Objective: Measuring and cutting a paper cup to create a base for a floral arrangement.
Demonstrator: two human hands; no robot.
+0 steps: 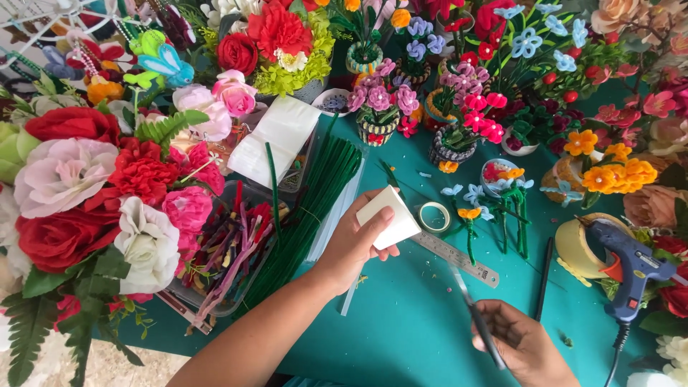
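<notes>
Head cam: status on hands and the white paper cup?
Left hand grips white paper cup, held tilted above the teal table. Right hand holds scissors. Metal ruler lies under the cup.

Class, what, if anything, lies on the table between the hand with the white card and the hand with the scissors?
A metal ruler lies slanted on the teal table between the left hand, holding the white card, and the right hand with the scissors.

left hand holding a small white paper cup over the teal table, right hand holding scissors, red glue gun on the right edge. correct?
One error: the glue gun is blue with an orange trigger, not red. The head view shows it at the right edge. The rest holds: left hand holds the white paper cup over the teal table, right hand holds scissors.
</notes>
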